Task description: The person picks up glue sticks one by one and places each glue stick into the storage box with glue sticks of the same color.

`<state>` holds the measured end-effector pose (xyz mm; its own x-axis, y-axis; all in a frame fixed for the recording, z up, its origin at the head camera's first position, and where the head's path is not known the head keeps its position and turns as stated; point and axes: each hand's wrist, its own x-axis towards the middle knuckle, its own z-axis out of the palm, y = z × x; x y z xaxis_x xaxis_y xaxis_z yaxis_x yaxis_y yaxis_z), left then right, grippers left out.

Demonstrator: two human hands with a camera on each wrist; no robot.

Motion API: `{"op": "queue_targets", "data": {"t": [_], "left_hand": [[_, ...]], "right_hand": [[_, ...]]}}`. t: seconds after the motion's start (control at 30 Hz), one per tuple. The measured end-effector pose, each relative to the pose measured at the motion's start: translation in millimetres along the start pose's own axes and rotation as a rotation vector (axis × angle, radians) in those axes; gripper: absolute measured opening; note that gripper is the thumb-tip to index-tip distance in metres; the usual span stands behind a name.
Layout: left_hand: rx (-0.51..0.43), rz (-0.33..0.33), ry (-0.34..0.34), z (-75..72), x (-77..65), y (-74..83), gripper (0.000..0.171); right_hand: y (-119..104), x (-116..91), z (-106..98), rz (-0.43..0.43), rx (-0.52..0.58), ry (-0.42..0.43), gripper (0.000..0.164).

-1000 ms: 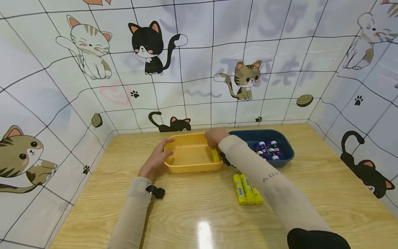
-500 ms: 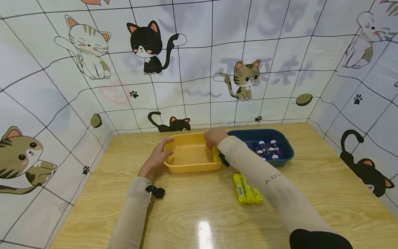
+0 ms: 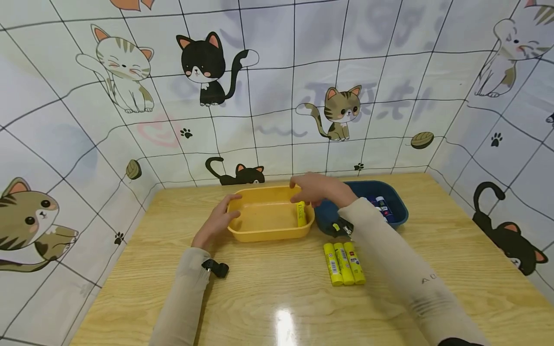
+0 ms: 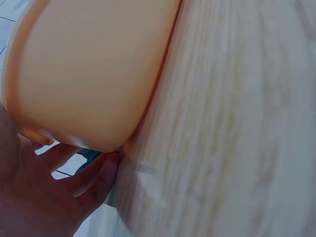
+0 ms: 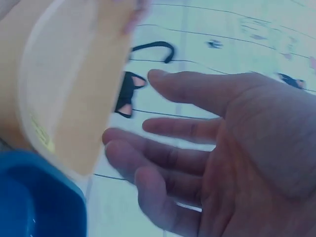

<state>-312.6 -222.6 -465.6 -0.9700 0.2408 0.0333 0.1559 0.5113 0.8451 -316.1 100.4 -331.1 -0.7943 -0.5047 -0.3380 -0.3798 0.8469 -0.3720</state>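
My left hand (image 3: 216, 222) grips the left end of a shallow yellow plastic bin (image 3: 268, 235), thumb over the rim. In the left wrist view, its fingertips (image 4: 109, 165) lie along the outer wall, low near the table. One yellow glue stick (image 3: 301, 215) lies inside the bin against its right end. Above that end hovers my right hand (image 3: 320, 189), holding nothing; in the right wrist view its thumb and fingers are spread apart. Three more yellow glue sticks (image 3: 344, 264) lie side by side on the table, in front of a dark blue bin (image 3: 400, 211).
Blue glue sticks with white caps (image 3: 383, 207) lie in the dark blue bin, partly hidden by my right sleeve. The two bins stand close together near the back edge of the wooden table (image 3: 259, 293). A cat-printed wall covering (image 3: 277, 96) rises behind and at both sides.
My right hand has let go of the yellow glue stick, leaving it in the yellow bin, and has lifted and moved right with its fingers opened. The left hand stays put.
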Motion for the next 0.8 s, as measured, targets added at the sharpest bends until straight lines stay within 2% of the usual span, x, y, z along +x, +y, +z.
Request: {"op": "queue_targets", "data": {"t": [0.13,0.4,0.6,0.8], "left_hand": [[-0.011,-0.012,-0.001,1.5,0.4,0.7,0.054],[-0.006,-0.024,-0.008,0.8,-1.9,3.3,0.054],[-0.014,-0.027,-0.007,1.1,-2.8,2.9,0.054],[-0.009,-0.02,-0.001,1.8,-2.4,3.3,0.053]], "right_hand": [[12,-33,-2,-0.085,0.042,0.075,0.052],[42,-87,15,-0.149,0.096,0.149,0.043],[67,-109,40,-0.259,0.111,0.181,0.03],[85,-121,58,-0.267,0.111,0.179,0.027]]}}
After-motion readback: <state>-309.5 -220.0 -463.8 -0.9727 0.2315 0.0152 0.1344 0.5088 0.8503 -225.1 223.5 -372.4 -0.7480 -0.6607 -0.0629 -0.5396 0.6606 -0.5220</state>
